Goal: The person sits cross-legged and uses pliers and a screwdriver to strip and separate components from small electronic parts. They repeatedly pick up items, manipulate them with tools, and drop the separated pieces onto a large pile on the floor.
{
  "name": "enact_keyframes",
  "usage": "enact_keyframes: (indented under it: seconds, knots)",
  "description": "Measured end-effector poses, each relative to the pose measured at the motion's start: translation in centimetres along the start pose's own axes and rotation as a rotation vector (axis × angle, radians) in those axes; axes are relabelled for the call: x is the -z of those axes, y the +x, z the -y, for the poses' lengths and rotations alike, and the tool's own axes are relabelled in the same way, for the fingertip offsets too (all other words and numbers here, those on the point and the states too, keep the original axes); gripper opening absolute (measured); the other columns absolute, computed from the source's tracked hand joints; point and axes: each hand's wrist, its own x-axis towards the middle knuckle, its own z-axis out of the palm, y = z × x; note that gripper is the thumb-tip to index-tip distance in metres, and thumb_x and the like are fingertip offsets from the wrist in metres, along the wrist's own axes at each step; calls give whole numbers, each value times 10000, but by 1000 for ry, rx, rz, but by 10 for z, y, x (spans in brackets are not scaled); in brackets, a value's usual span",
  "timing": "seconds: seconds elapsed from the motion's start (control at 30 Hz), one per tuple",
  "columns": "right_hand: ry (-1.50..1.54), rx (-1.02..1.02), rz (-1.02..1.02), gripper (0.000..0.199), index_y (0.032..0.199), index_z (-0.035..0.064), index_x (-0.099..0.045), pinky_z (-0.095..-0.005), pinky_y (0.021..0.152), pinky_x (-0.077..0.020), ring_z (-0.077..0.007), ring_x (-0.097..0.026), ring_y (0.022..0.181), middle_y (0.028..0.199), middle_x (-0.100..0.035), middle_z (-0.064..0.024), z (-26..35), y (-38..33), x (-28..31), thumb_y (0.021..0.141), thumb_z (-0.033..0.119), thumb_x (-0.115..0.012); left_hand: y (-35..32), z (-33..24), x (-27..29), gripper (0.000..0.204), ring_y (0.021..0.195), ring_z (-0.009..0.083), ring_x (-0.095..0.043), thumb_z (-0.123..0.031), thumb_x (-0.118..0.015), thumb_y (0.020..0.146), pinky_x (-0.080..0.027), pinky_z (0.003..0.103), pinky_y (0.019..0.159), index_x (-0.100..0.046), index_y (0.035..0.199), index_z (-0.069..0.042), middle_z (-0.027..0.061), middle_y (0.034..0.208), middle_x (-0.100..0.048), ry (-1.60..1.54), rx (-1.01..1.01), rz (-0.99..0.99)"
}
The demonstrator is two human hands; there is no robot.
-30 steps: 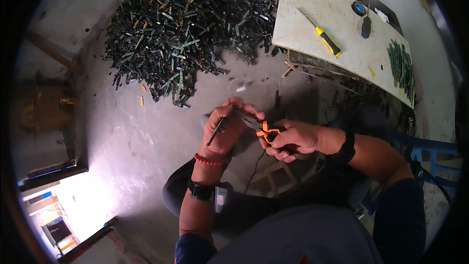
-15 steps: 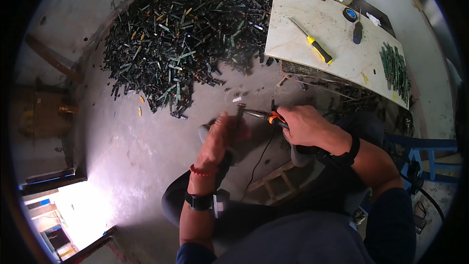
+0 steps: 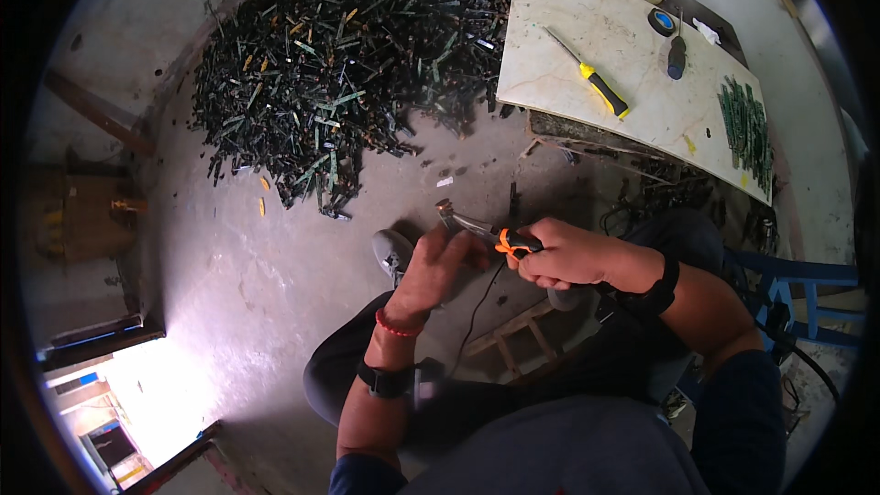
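Both hands dropped lower since half second ago, pliers tip swung out left. Right hand point(image 3: 561, 255) clenched round one pair orange-handled pliers point(image 3: 483, 231), over knees. Left hand point(image 3: 438, 268) curled just beside pliers, contents hidden, cannot tell grasp. One tabletop point(image 3: 587, 27): one yellow screwdriver point(image 3: 591, 82), one dark screwdriver point(image 3: 676, 52), one tape roll point(image 3: 661, 21). One big scrap pile point(image 3: 339, 64) on floor; bare floor point(image 3: 229, 266) left.

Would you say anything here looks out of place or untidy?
Yes. A big heap of dark strips sprawls loose over the floor, with strays scattered at its edge. The pale board sits tilted. The right hand holds orange-handled pliers beside the left hand.
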Motion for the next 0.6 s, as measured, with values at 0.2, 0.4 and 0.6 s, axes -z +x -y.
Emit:
enact_keyframes:
  seconds: [0.2, 0.4, 0.6]
  knots:
    - [494, -147, 182, 180, 982, 39, -541, -219, 425, -327, -63, -441, 542, 709, -496, -10, 7, -6, -7, 814, 104, -545, -6, -5, 3, 233, 847, 206, -633, -112, -436, 963, -502, 312, 775, -616, 959, 37, 120, 881, -654, 94, -127, 41]
    - [292, -91, 129, 182, 975, 42, -536, -225, 426, -327, -55, -436, 546, 723, -492, 1, 11, -5, -4, 801, 96, -529, -1, 0, 4, 258, 852, 191, -619, -197, -499, 957, -487, 301, 775, -608, 1003, 32, 100, 890, -656, 43, -22, 66]
    - [281, -85, 167, 153, 947, 37, -528, -226, 434, -323, -63, -414, 534, 670, -459, 9, 15, -6, -4, 806, 97, -527, -5, -6, 0, 341, 765, 177, -599, -206, -435, 947, -470, 303, 752, -646, 822, 32, 92, 801, -654, -494, 98, 103]
